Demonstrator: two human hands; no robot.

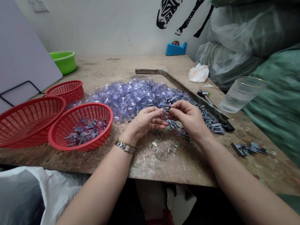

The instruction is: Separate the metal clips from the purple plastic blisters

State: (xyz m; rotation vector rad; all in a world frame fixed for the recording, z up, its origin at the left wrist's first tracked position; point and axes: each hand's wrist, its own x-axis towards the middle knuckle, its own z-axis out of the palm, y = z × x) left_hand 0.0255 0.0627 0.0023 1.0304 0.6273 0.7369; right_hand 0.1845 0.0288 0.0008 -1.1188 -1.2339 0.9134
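Observation:
Over the near middle of the table, my left hand (149, 120) and my right hand (187, 116) meet at their fingertips. Between them is a small dark grey plastic part (167, 108), pinched by the right thumb and forefinger. The left fingers are also closed at this spot, with a bit of clear plastic seeming to show there; its shape is too small to make out. Behind the hands spreads a heap of clear purplish plastic pieces (133, 94). Loose grey plastic parts (210, 121) lie around and to the right of my right hand.
Left stand a red basket (107, 127) holding assembled-looking pieces, a larger red basket (21, 124), a small red basket (64, 90) and a green basin (66, 62). A bent metal strip (172, 80) borders the heap. Right are a glass (240, 95), grey blocks (248, 149) and stacked sacks (287, 83).

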